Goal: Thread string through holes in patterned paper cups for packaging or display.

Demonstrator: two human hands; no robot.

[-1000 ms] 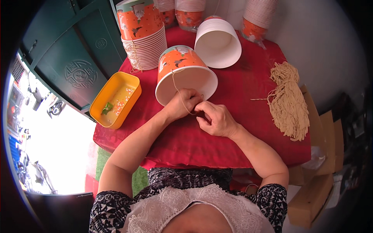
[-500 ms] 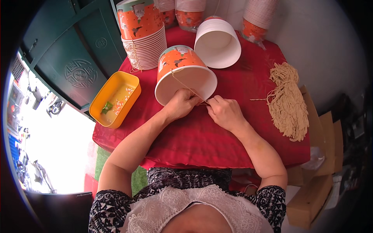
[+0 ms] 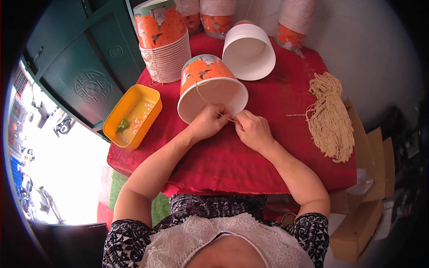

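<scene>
An orange paper bucket (image 3: 210, 69) with a white rim lies tipped on its side, its mouth facing me. A thin tan string (image 3: 203, 98) comes over its upper rim and runs down across the opening to my hands. My left hand (image 3: 208, 122) is at the lower rim, thumb and fingers pinched on the string. Close beside it on the right, my right hand (image 3: 254, 128) is closed on the string too. A short stretch of string shows between the hands; the fingertips partly hide the rest.
A white-mouthed bucket (image 3: 249, 56) lies behind. A tall stack of buckets (image 3: 166, 58) stands at the back left, near a yellow tub (image 3: 155, 110) holding small bits. On the right lies a tan string bundle (image 3: 331, 123). Wrapped bucket stacks (image 3: 298, 20) line the back; cardboard boxes (image 3: 357, 232) sit beside the table.
My right hand has shifted slightly left toward my left hand. The string across the bucket's mouth hangs looser and more curved than before.
</scene>
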